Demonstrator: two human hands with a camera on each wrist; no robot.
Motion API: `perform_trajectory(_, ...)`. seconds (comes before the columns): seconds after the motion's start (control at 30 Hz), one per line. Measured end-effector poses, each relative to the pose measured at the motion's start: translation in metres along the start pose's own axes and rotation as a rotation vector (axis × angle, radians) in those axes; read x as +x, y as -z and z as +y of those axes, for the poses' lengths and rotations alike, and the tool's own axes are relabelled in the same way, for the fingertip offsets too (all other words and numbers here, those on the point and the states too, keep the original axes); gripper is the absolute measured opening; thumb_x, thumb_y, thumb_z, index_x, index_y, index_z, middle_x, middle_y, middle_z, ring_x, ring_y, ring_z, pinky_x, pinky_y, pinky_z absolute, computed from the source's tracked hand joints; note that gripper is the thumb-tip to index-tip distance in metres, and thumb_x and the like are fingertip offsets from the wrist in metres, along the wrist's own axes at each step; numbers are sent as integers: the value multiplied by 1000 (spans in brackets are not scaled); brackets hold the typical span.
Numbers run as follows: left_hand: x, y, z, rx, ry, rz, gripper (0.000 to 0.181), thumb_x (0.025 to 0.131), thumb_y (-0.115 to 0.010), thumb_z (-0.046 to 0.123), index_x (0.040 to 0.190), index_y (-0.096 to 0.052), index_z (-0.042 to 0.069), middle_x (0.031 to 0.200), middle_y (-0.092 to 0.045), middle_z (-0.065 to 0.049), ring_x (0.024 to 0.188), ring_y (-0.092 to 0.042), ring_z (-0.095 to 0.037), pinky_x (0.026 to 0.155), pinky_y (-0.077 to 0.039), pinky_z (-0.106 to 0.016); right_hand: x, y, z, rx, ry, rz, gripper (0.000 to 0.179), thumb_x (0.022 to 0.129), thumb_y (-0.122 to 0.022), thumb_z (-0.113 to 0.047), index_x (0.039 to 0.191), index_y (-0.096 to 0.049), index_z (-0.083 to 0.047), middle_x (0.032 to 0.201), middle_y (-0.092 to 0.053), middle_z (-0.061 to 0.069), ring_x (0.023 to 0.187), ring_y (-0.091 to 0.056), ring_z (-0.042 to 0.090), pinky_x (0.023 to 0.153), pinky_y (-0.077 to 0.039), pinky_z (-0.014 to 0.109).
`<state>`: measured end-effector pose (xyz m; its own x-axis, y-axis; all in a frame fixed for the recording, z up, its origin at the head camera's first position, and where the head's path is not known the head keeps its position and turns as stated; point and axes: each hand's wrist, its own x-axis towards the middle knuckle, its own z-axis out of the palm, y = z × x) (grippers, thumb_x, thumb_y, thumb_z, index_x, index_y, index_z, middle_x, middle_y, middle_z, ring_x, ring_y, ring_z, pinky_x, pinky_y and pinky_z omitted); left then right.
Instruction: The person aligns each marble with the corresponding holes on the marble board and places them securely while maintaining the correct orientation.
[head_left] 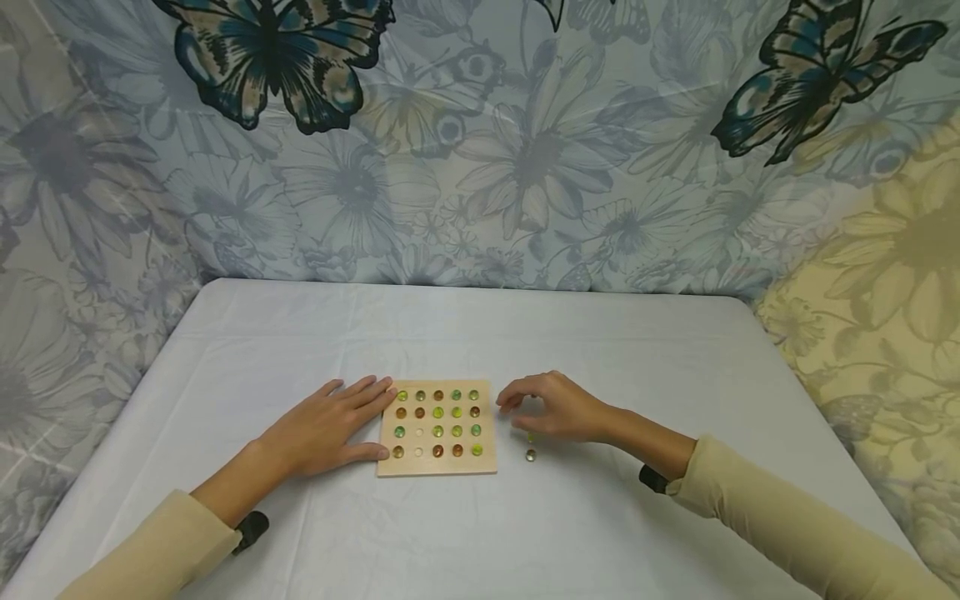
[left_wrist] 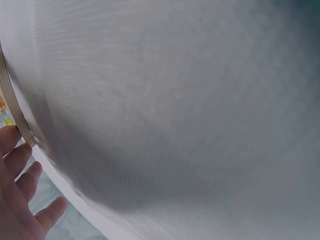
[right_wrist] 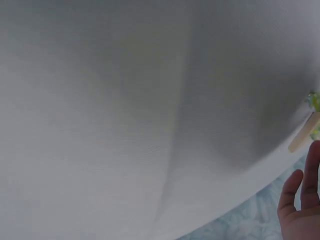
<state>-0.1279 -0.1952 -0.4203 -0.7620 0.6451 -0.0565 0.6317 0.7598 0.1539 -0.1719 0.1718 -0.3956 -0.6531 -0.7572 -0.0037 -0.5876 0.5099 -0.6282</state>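
Observation:
A light wooden board (head_left: 437, 469) lies flat on the table, with rows of small round hollows. Most hollows hold glass marbles (head_left: 457, 412) in green, yellow-green, amber and brown; two in the second column from the left look bare. My left hand (head_left: 330, 429) rests at the board's left edge, fingertips on its upper left corner and thumb at the lower left. Off the board's right side hovers my right hand (head_left: 558, 408), fingers loosely bent, thumb and index finger apart. Below its thumb are a yellow-green marble (head_left: 531, 437), partly hidden, and a clear brownish marble (head_left: 531, 455).
A white cloth (head_left: 450, 533) covers the table (head_left: 637, 333). Behind it and at both sides hangs fabric (head_left: 525, 167) printed with flowers and butterflies. Both wrist views mostly show the white cloth, with a few fingers and a board edge (left_wrist: 17, 112).

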Motion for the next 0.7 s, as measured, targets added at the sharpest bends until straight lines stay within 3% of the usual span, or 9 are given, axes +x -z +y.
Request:
perform_trajectory(0.3,0,-1,-1,1,3,-5,83,95,-45,68,155,-36,11,160,-33,-7,146,-33,-31,111,-31,-61,-19,1,13,-7,-37,-41,28,85,-76,-3,113,-72,-10,106,-73,-6,99,-64,10,90,-54,37)
perform_trajectory(0.7,1,-1,0,2,9,-10,83,95,-46,67,155,-37,11,160,-33,-7,145,-33,-32,111,-31,-61,-31,-5,24,-3,26,-26,29,86,-76,-3,113,-71,-11,106,-72,-6,99,-65,10,89,-54,32)
